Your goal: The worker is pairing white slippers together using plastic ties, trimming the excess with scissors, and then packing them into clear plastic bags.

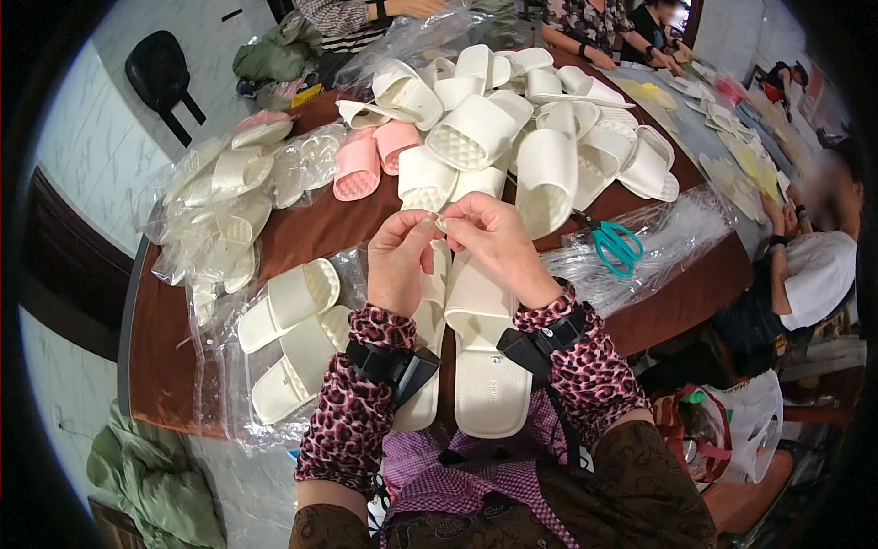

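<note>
1. My left hand (400, 261) and right hand (498, 247) meet fingertip to fingertip, pinched shut on something too small to make out
2. Under them a pair of white slippers (485, 352) lies soles up at the table's near edge
3. They look light, bendy and ribbed; I'd grip one by its strap
4. Teal scissors (615, 245) rest just right, the loose slipper heap (512, 128) beyond

Pair of white slippers (485, 366) laid flat, soles up, side by side under both hands, toes toward wrists. Small item pinched betw. fingertips – too tiny to be identified.
</note>
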`<state>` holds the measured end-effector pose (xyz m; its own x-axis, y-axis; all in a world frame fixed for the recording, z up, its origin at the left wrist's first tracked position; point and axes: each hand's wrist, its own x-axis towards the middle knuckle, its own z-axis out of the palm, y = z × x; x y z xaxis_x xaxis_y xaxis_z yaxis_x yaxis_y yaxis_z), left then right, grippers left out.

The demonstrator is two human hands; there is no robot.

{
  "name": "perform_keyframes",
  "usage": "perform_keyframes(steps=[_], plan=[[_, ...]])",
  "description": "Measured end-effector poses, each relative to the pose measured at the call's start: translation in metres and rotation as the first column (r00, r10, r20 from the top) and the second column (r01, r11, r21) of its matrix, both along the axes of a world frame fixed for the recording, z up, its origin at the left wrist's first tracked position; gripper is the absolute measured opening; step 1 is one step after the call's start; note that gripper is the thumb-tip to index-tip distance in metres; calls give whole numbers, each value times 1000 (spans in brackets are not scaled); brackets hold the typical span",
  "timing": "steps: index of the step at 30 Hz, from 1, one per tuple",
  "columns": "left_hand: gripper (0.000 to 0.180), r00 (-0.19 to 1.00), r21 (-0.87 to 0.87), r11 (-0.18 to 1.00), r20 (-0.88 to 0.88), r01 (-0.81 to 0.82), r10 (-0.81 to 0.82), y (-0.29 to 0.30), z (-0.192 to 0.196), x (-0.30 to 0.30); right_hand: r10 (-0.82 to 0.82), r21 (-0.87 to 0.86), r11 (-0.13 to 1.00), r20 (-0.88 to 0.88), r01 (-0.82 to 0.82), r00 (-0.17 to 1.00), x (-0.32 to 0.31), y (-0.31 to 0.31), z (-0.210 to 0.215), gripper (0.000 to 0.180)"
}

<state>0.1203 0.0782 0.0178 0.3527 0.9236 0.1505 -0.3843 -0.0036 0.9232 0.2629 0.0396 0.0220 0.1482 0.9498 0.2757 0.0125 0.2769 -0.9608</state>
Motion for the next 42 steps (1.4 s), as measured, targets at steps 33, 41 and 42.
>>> perform_keyframes(steps=[33,41,42], plan=[[6,999,-13,999,-2,-49,49,-3,-1,0,-114,89,991,176,99,978,0,4,-8,10],[8,998,-12,998,-17,-56,55,-3,-1,2,-117,66,992,124,110,985,-1,2,-4,10],[8,999,-9,999,-13,-44,44,-3,-2,3,-117,72,992,136,108,984,-1,2,-5,11]])
